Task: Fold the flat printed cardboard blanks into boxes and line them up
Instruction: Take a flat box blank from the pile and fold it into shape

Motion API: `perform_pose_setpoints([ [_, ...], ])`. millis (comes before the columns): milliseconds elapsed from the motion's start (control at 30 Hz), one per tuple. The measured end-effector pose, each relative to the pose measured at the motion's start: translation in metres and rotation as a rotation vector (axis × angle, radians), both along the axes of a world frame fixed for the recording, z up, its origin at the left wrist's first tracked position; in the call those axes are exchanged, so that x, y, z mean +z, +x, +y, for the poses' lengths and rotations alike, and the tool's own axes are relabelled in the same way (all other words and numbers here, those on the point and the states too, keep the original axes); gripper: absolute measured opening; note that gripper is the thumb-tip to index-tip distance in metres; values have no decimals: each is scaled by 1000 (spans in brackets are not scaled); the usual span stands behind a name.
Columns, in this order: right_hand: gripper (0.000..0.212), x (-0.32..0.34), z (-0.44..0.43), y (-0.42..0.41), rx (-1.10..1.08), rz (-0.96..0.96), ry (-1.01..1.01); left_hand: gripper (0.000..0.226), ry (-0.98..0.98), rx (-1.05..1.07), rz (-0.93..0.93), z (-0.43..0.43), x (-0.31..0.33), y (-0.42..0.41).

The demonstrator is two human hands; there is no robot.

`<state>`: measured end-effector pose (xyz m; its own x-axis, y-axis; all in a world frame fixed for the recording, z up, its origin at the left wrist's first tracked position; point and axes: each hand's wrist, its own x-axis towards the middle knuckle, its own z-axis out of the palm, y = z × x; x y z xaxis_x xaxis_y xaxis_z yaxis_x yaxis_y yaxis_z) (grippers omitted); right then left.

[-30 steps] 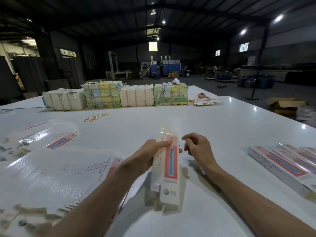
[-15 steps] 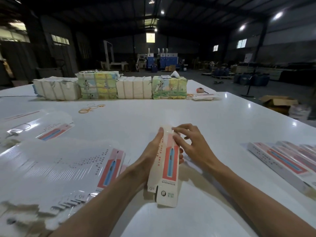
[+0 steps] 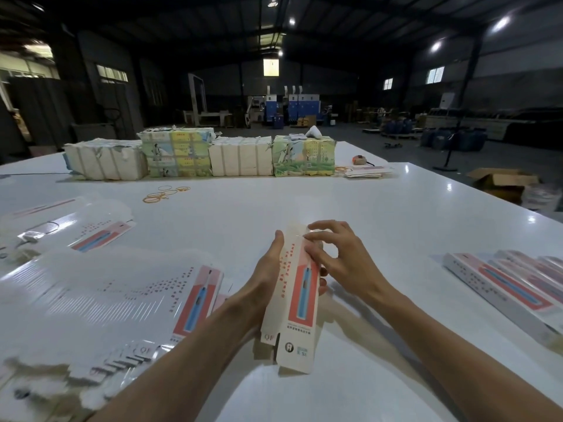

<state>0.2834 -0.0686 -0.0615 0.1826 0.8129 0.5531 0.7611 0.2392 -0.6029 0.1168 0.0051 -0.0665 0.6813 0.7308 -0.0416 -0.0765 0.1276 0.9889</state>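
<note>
Since a second ago the right hand (image 3: pixel 344 263) is no longer sitting as a loose fist beside the work. It is reaching over the far end of the box (image 3: pixel 300 303), and the box is now standing open as a squared sleeve, showing two faces where it was showing one. From the head camera, the person is holding that box over the white table (image 3: pixel 274 205), in the middle and close to the body, its length pointing away and its near flaps hanging open. The left hand (image 3: pixel 268 275) is cradling it from the left, palm against the side panel, fingertips curling up from underneath at the right edge, so it is clamped on the box. The right hand is bending thumb and forefinger onto the far end, the thumb pressing on the red-and-blue printed face, so it too is gripping the box. A fanned spread of flat blanks (image 3: pixel 122 296) is lying on the table just beside the left forearm. Finished boxes (image 3: pixel 499 284) are lying side by side at the right, well apart from the hands. Across the table, wrapped bundles (image 3: pixel 179 153) are standing in a row, with rubber bands (image 3: pixel 164 193) lying loose before them. An open cardboard carton (image 3: pixel 502 181) is sitting on the floor beyond the table's right edge.
</note>
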Motion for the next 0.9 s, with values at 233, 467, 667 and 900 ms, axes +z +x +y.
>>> perform_pose_setpoints([
  [233, 13, 14, 1, 1, -18, 284, -26, 67, -18, -123, -7, -3, 1, 6],
  [467, 14, 25, -4, 13, 99, 614, -71, 76, -81, -341, 0, -7, 12, 6],
  [667, 33, 18, 0, 19, 296, 825, -96, 71, -198, -326, 0, -15, 12, 16],
  [900, 43, 6, 3, -11, 252, 818, -100, 65, -304, -118, -250, -1, 0, 12],
])
